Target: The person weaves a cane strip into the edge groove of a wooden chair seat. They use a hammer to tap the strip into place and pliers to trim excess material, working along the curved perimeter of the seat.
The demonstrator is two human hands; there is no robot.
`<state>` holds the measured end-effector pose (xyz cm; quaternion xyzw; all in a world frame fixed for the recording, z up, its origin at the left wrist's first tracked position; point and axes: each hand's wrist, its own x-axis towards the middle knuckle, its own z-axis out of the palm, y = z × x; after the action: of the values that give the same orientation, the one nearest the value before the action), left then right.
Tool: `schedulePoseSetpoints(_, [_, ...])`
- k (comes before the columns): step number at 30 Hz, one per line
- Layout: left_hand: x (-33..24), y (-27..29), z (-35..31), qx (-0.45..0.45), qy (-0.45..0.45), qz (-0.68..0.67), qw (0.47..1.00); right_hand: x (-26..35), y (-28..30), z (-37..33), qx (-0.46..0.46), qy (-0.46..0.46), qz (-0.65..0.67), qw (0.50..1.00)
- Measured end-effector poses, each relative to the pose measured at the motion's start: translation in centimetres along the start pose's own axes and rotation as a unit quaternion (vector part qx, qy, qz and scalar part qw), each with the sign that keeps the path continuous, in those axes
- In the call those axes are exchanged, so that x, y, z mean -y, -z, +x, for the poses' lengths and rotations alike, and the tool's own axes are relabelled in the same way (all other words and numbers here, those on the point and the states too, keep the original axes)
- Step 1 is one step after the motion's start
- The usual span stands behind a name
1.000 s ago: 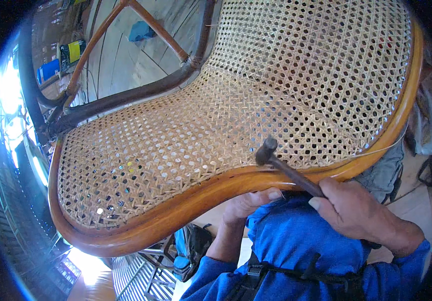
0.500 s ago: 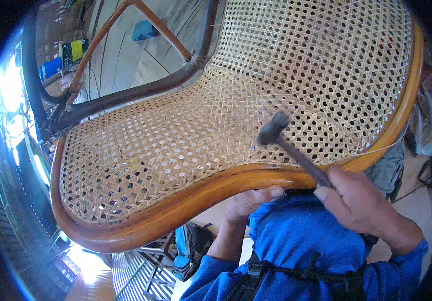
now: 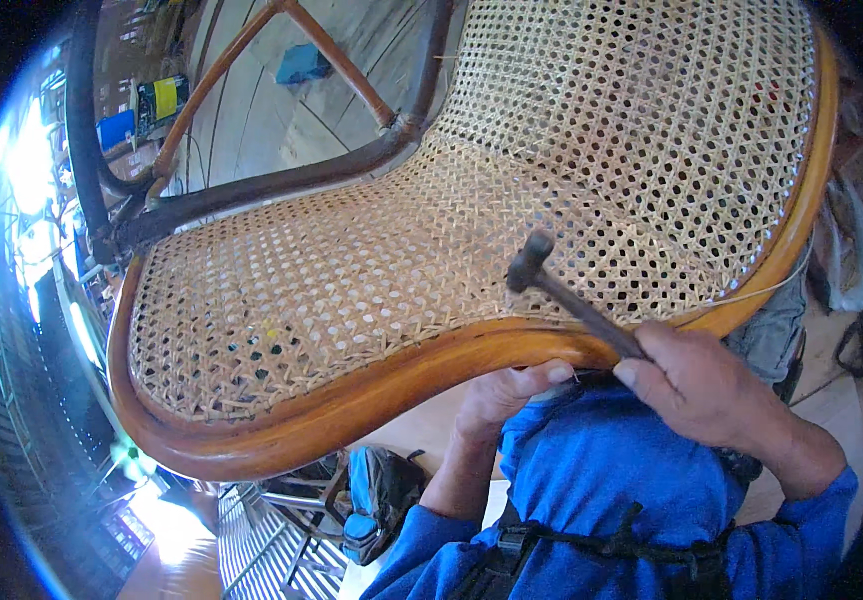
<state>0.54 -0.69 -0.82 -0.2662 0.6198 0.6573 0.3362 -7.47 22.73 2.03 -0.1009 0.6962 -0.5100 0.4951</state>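
Observation:
A curved chair frame with a glossy brown wooden rim (image 3: 351,408) and woven cane webbing (image 3: 351,270) lies across the view in front of me. My right hand (image 3: 696,385) is closed round the handle of a hammer (image 3: 581,305). Its dark metal head is over the cane, just inside the rim. My left hand (image 3: 501,397) is at the near underside of the rim, thumb bent along its edge. The other fingers are mostly hidden, and a thin strand end shows by the thumb tip. A loose pale cane strand (image 3: 766,288) lies along the rim at right.
Dark bent-wood legs with a lighter brown brace (image 3: 336,65) stand at the far left of the webbing. A blue block (image 3: 303,64) lies on the plank floor. Below the rim is a black and blue backpack (image 3: 381,500), and grey cloth (image 3: 773,335) hangs at right.
The hammer head has shifted a little left and nearer the rim. In the view, the chair's left end sits slightly higher and further right. My left hand keeps its place at the rim.

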Motion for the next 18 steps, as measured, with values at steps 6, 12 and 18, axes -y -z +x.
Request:
schedulePoseSetpoints(6, [0.2, -0.2, 0.3, 0.009, -0.010, -0.034, 0.999, 0.6, -0.5, 0.1, 0.047, 0.003, -0.036, 0.998])
schedulePoseSetpoints(12, [-0.4, -0.2, 0.3, -0.003, -0.013, 0.029, 0.999, 2.2, 0.8, 0.2, -0.014, -0.024, 0.048, 0.998])
schedulePoseSetpoints(18, [-0.2, -0.5, 0.5, -0.030, -0.070, 0.087, 0.993, 0.8, -1.0, 0.8, -0.023, 0.037, 0.010, 0.999])
